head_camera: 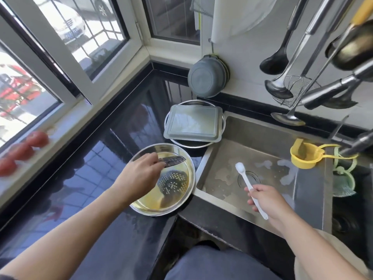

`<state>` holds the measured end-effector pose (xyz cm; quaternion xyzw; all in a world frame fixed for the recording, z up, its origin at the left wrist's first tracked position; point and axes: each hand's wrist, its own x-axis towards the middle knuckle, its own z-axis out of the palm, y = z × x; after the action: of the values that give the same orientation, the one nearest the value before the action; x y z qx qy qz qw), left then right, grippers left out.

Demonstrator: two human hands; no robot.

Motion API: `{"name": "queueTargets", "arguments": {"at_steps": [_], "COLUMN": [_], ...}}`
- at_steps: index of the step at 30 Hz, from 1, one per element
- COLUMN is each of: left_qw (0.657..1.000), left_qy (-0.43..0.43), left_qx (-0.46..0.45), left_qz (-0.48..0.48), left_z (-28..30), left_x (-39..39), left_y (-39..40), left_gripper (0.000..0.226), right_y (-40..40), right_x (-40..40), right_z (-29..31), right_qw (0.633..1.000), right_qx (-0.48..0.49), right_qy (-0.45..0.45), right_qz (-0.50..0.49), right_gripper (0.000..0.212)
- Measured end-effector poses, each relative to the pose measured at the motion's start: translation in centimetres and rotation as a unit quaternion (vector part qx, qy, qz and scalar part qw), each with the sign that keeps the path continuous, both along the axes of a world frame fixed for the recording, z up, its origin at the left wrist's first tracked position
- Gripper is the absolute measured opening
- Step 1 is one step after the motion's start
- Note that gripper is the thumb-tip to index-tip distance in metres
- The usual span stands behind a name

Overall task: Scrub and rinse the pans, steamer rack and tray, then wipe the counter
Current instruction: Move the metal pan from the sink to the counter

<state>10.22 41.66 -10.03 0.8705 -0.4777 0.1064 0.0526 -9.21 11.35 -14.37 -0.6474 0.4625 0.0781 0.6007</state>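
two hands (139, 174) (266, 201), two pans (141, 207) (193, 144) (one brush (249, 184))

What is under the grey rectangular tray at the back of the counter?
The grey tray lies upside down on a round steel pan, whose rim shows around its corners. The pan's inside is covered, so its contents cannot be seen.

Pan (141, 207) left of sink (314, 199)
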Motion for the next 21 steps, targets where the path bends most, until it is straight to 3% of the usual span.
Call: {"name": "queueTargets", "arguments": {"at_steps": [3,12,17,21], "left_qw": [0.997,0.987,0.983,0.984], "left_qy": [-0.062,-0.115,-0.039,0.067], "left_qx": [-0.004,0.086,0.179,0.103], "left_qz": [-0.048,-0.068,0.032,0.131], "left_z": [-0.2,-7.0,-9.7,-8.3], "left_x": [1.8,10.0,10.7,7.8], "left_y": [-2.2,-13.2,-14.8,-13.9], "left_gripper": [0.012,0.039,0.061,0.073], "right_y": [-0.9,-2.2,-2.0,-1.6], "right_x": [-0.2,0.2,0.6,1.5], "right_z": [0.0,-0.3,-0.4,-0.5], "right_qw": [1.000,0.998,0.998,0.999], "right_qx": [-0.009,-0.047,-0.048,-0.052], "right_qy": [0.006,0.010,0.016,0.010], "right_qz": [-0.015,-0.036,-0.029,-0.009], "right_gripper": [0.022,0.023,0.023,0.024]}}
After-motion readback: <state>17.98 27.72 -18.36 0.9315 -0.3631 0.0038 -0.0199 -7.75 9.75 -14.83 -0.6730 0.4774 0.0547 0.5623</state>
